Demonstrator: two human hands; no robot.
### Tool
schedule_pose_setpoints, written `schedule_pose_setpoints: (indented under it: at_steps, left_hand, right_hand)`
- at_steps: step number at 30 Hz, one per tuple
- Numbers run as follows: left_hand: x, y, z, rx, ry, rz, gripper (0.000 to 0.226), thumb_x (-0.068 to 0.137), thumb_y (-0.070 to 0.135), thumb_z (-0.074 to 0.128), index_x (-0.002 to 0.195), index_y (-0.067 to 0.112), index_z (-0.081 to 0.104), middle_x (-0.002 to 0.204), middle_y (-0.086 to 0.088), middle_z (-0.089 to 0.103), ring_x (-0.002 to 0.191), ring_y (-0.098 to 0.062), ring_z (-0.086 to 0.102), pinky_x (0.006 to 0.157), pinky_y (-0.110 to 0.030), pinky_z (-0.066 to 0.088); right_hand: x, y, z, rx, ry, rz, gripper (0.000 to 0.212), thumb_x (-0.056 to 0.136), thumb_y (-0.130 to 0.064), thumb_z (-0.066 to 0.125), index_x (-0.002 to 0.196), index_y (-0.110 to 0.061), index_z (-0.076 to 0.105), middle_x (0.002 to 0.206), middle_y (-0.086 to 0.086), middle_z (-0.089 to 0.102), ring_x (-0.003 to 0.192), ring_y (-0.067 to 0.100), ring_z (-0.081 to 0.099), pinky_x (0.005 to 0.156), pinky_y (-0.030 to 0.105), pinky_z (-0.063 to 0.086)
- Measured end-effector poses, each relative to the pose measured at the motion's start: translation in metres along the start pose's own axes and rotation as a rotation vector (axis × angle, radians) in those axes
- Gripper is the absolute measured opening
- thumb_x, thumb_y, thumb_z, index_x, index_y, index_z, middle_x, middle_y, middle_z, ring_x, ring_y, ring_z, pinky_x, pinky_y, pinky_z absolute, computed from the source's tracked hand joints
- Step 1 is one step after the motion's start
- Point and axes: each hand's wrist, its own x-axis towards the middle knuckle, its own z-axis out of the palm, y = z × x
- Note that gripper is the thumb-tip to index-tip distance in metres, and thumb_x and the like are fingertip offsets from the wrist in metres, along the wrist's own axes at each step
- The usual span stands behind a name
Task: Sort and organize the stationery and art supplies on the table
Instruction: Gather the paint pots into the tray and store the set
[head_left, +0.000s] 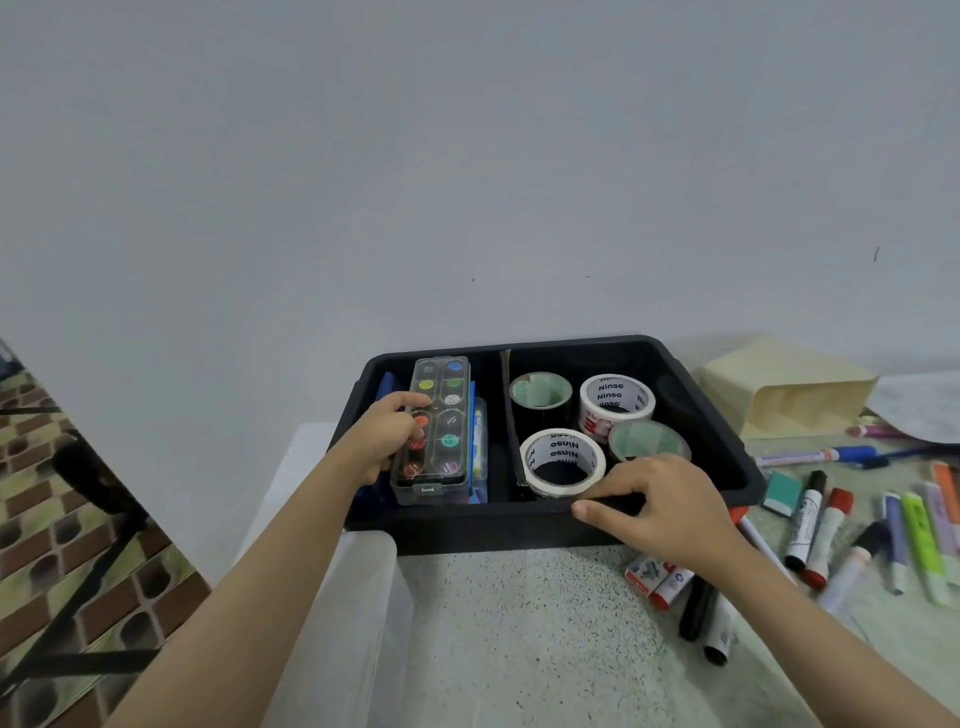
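A black tray (717, 415) stands at the back of the table, split by a divider. Its left half holds a clear watercolour paint case (441, 447) on top of blue items. My left hand (382, 434) grips the case's left side, fingers over its lid. The right half holds several tape rolls: two white printed ones (563, 457) (617, 402) and two green-cored ones (540, 391) (649, 439). My right hand (660, 501) grips the tray's near rim, thumb along the edge.
Markers and highlighters (815, 525) lie scattered on the table to the right, with a teal eraser (783, 491) and glue sticks (660, 579). A cream paper bag (784, 389) lies behind them. A translucent bin (343, 597) sits at the table's left edge.
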Motion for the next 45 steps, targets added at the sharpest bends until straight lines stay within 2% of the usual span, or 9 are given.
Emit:
schedule_pose_setpoints:
  at_steps: [3, 14, 19, 22, 33, 37, 39, 42, 45]
  left_hand:
    - [-0.001, -0.001, 0.001, -0.025, -0.018, 0.022, 0.048, 0.088, -0.011, 0.044, 0.118, 0.025, 0.056, 0.107, -0.004, 0.056, 0.088, -0.018, 0.056, 0.067, -0.034, 0.048]
    - [0.002, -0.001, 0.016, -0.005, -0.096, 0.064, 0.048, 0.089, -0.007, 0.05, 0.122, 0.027, 0.055, 0.106, -0.004, 0.057, 0.095, -0.019, 0.058, 0.08, -0.039, 0.05]
    - [0.005, -0.006, 0.016, 0.011, -0.08, 0.023, 0.049, 0.09, 0.0, 0.051, 0.122, 0.037, 0.047, 0.116, -0.006, 0.053, 0.106, -0.028, 0.054, 0.094, -0.054, 0.044]
    - [0.002, -0.006, 0.018, -0.065, -0.12, -0.053, 0.041, 0.093, 0.003, 0.048, 0.127, 0.026, 0.045, 0.12, -0.014, 0.056, 0.104, -0.032, 0.057, 0.08, -0.048, 0.051]
    - [0.0, -0.01, 0.017, 0.143, -0.155, 0.025, 0.029, 0.099, 0.02, 0.043, 0.12, 0.04, 0.041, 0.111, -0.001, 0.055, 0.105, -0.025, 0.053, 0.1, -0.051, 0.041]
    - [-0.001, -0.008, 0.022, 0.134, -0.147, 0.051, 0.03, 0.098, 0.013, 0.042, 0.124, 0.029, 0.044, 0.122, -0.006, 0.055, 0.108, -0.026, 0.053, 0.1, -0.046, 0.041]
    - [-0.004, -0.005, 0.028, 0.146, -0.079, 0.092, 0.032, 0.096, 0.007, 0.043, 0.127, 0.016, 0.046, 0.123, -0.011, 0.057, 0.1, -0.021, 0.056, 0.085, -0.033, 0.045]
    - [-0.017, 0.001, 0.039, 0.267, 0.096, 0.281, 0.046, 0.092, 0.006, 0.049, 0.135, 0.019, 0.042, 0.119, -0.003, 0.06, 0.089, -0.011, 0.058, 0.069, -0.024, 0.047]
    - [-0.035, 0.01, 0.055, 0.334, 0.192, 0.525, 0.049, 0.09, 0.009, 0.054, 0.137, 0.022, 0.046, 0.129, 0.006, 0.052, 0.11, -0.008, 0.052, 0.094, -0.028, 0.045]
  right_hand:
    - [-0.002, -0.002, -0.001, 0.008, 0.003, 0.034, 0.035, 0.071, -0.074, 0.044, 0.08, -0.052, 0.07, 0.071, -0.043, 0.057, 0.079, -0.016, 0.056, 0.058, 0.01, 0.038]
    - [-0.008, 0.003, -0.005, 0.186, -0.015, -0.036, 0.018, 0.077, -0.047, 0.067, 0.095, -0.049, 0.07, 0.088, -0.037, 0.064, 0.088, -0.013, 0.06, 0.068, 0.006, 0.042]
    - [-0.008, 0.006, -0.005, 0.216, -0.023, -0.032, 0.02, 0.079, -0.038, 0.073, 0.095, -0.049, 0.07, 0.089, -0.033, 0.066, 0.088, -0.011, 0.061, 0.07, 0.01, 0.045]
    - [-0.008, 0.006, -0.005, 0.231, -0.027, -0.027, 0.02, 0.079, -0.037, 0.074, 0.095, -0.049, 0.071, 0.09, -0.033, 0.066, 0.089, -0.01, 0.061, 0.072, 0.014, 0.048]
    - [-0.007, 0.006, -0.004, 0.221, -0.023, -0.01, 0.016, 0.078, -0.038, 0.074, 0.089, -0.05, 0.071, 0.088, -0.035, 0.066, 0.088, -0.012, 0.061, 0.07, 0.017, 0.049]
    - [-0.007, 0.006, -0.004, 0.237, -0.021, -0.008, 0.015, 0.078, -0.038, 0.074, 0.089, -0.048, 0.072, 0.088, -0.034, 0.066, 0.087, -0.012, 0.061, 0.071, 0.018, 0.05]
    - [-0.007, 0.007, -0.004, 0.269, -0.023, 0.002, 0.015, 0.077, -0.037, 0.075, 0.089, -0.046, 0.073, 0.087, -0.031, 0.067, 0.087, -0.011, 0.062, 0.073, 0.018, 0.05]
    - [-0.007, 0.011, -0.003, 0.299, -0.012, -0.007, 0.014, 0.076, -0.038, 0.076, 0.09, -0.041, 0.074, 0.085, -0.026, 0.069, 0.085, -0.008, 0.063, 0.074, 0.02, 0.052]
    - [-0.013, 0.014, -0.003, 0.232, 0.034, -0.081, 0.02, 0.079, -0.045, 0.067, 0.095, -0.036, 0.075, 0.085, -0.023, 0.07, 0.083, -0.01, 0.06, 0.083, 0.024, 0.047]
